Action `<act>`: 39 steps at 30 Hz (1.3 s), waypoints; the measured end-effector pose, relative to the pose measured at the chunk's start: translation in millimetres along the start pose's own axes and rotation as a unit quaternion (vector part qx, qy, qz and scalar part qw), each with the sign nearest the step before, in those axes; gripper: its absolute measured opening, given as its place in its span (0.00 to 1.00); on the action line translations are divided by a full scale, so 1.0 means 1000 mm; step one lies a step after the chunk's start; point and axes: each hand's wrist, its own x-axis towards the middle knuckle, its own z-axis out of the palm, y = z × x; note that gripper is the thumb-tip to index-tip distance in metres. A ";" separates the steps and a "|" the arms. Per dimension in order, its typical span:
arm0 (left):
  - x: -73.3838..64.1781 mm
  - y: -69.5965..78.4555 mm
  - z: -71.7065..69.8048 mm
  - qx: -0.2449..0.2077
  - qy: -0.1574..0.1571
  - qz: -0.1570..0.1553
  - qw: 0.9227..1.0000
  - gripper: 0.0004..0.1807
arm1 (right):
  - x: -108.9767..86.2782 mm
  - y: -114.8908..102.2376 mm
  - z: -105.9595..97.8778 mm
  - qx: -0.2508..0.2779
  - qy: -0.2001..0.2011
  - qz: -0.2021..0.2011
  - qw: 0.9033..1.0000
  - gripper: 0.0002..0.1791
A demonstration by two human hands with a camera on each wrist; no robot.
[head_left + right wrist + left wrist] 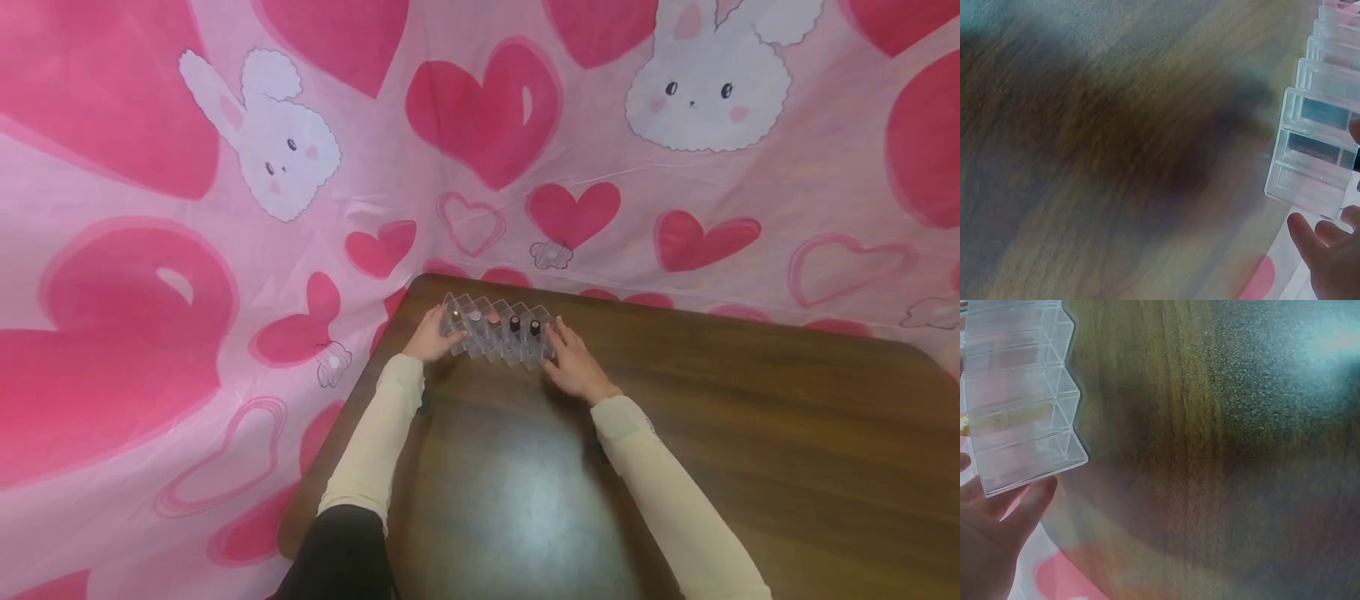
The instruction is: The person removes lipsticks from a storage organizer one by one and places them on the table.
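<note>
A clear plastic lipstick organizer [498,337] with zigzag edges and diamond-shaped slots sits on the brown table between both hands. Several small lipstick-like tubes stand in it, with gold, white, pink and black tops; one dark tube [1313,149] has pale lettering. My left hand [431,335] holds the left end, its thumb against the wall of the organizer [1022,447]; some fingers are hidden behind. At the right end, my right hand [576,362] holds the organizer [1310,181], one fingertip lying over its side and the thumb close to the end wall.
The wood-grain table [750,433] extends to the right and toward me, with a bright glare in front of the organizer. Pink cloth [360,167] with hearts and rabbits hangs along the table's left and back edges.
</note>
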 end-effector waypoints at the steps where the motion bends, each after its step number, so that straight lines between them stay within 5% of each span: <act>1: 0.000 0.000 0.000 0.001 0.000 -0.001 1.000 0.47 | 0.000 0.000 0.001 0.000 0.000 0.000 1.000 0.37; 39: -0.007 0.006 0.003 0.005 0.006 -0.042 0.999 0.43 | -0.003 -0.002 0.008 -0.069 -0.030 0.005 0.997 0.37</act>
